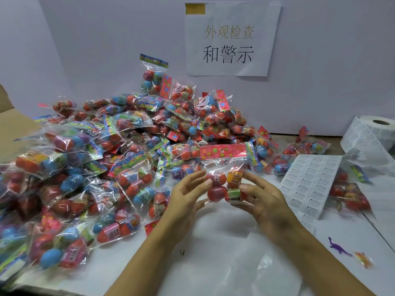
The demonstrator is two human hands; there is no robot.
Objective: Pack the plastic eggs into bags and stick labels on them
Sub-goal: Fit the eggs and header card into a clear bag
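Above the table's near edge, both hands hold one bag of eggs [224,182] upright — packed, apparently awaiting its label.
Left hand [188,195] cradles it with fingers relaxed; right hand [259,197] pinches its side. Next move likely calls for peeling from the label sheet [307,184] — clear, crinkly film, red header.

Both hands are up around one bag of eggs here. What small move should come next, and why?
Probably reach the right hand to the label sheet beside it and peel one: the held bag looks filled and headed, with no white label visible, while the left hand steadies it.
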